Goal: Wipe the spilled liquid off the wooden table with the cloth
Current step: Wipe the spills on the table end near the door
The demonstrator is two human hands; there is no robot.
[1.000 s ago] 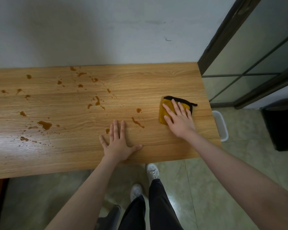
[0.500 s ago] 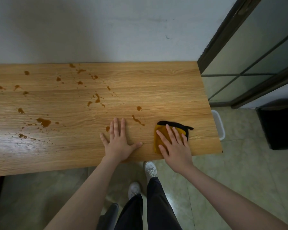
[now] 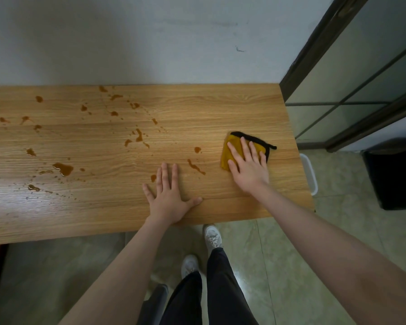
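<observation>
My right hand (image 3: 249, 170) presses the cloth (image 3: 232, 150) flat near the table's (image 3: 220, 109) right end.

The cloth is folded, mustard yellow with a black edge, and my fingers lie straight and spread on it, curled round nothing. My left hand (image 3: 168, 198) lies flat on the bare wood near the front edge, fingers wide. Brown spill (image 3: 63, 168) dots the wood to the left: a streak and two drops lie between my hands, with bigger puddles farther off. A white bin (image 3: 311, 174) sits past the right end, a black one (image 3: 394, 177) beyond it.
</observation>
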